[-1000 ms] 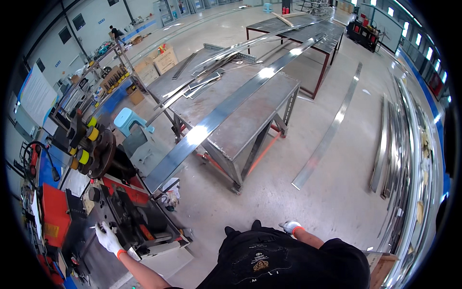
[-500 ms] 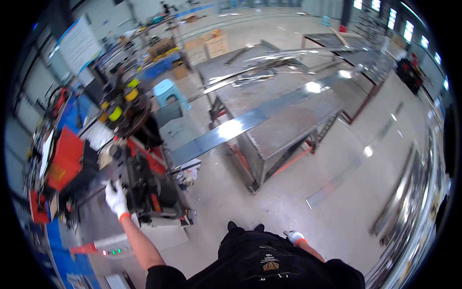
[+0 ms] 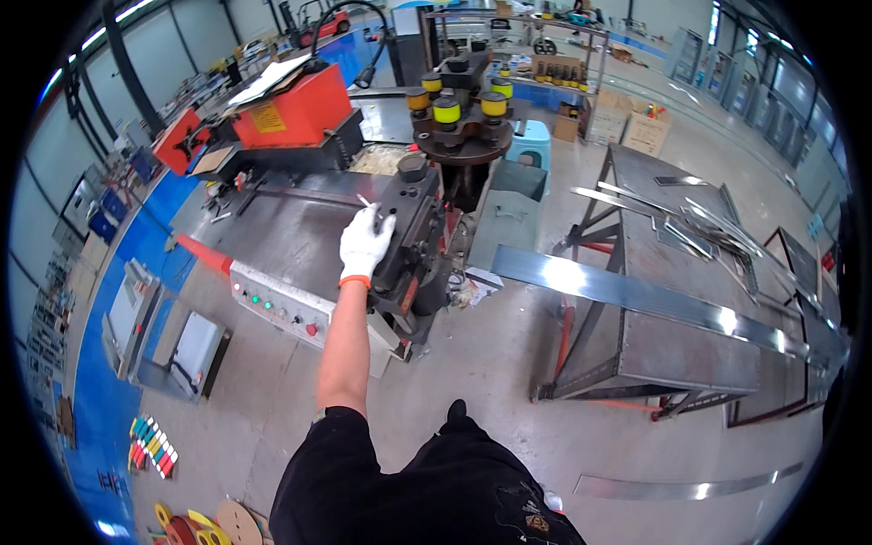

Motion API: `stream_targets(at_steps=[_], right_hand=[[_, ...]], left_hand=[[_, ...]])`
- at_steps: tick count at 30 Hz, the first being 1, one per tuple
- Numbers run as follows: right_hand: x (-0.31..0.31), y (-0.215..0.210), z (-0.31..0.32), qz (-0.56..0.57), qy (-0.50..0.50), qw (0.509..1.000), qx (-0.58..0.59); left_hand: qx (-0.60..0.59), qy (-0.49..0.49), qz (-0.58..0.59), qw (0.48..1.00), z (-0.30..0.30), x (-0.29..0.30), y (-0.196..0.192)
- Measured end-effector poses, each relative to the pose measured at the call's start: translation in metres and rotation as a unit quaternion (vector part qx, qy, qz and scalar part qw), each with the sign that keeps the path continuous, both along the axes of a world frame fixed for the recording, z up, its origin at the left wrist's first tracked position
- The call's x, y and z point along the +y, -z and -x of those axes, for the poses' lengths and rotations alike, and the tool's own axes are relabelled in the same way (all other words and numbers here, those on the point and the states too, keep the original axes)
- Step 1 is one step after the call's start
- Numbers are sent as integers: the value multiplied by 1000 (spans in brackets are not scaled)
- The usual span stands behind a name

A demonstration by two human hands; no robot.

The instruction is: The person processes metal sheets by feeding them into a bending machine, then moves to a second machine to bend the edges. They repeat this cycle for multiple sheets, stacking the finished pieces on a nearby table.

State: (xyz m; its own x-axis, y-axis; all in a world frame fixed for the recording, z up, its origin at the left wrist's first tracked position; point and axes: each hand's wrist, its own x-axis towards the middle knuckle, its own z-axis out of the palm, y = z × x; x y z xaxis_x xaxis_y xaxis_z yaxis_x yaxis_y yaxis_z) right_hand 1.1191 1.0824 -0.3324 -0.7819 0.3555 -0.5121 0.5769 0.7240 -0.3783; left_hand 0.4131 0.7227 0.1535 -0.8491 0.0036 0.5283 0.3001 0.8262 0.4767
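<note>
My left hand, in a white glove with an orange cuff, reaches over the machine's steel bed. Its fingers are bent, and a thin pale stick pokes out beyond them. Close to its right side stands the dark clamp block of the machine; whether they touch I cannot tell. Below sits the white control panel with small lit buttons and a red knob. Of my right hand only a bit of white glove shows beside my dark clothing; its fingers are hidden.
A long shiny metal strip reaches from near the machine across a steel table holding loose strips. Another strip lies on the floor. A round turret with yellow-topped rollers, a blue stool and an orange box stand beyond.
My view has turned left, bringing the machine to the middle and the table to the right. My left hand remains over the machine. My right hand is now mostly hidden.
</note>
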Motion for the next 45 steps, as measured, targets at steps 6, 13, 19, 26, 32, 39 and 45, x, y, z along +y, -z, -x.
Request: stream_targets(at_steps=[6, 13, 19, 26, 32, 39, 45], right_hand=[[4, -152, 151, 411, 468, 780, 51], [20, -200, 290, 445, 384, 801, 117], [20, -252, 393, 398, 328, 835, 194], [33, -309, 491, 153, 142, 902, 378], [68, -358, 567, 17, 98, 905, 414], [124, -339, 646, -133, -41, 938, 319], [152, -362, 674, -114, -106, 980, 123]], left_hand=[[29, 1, -15, 999, -10, -18, -8], [45, -2, -55, 997, -10, -22, -3], [95, 44, -88, 991, -1, -23, -2], [83, 252, -559, 785, -52, -10, -44], [169, 495, -599, 606, -152, 43, -102], [130, 678, -467, 553, -147, 62, -139], [219, 513, -536, 634, -140, 126, -156]])
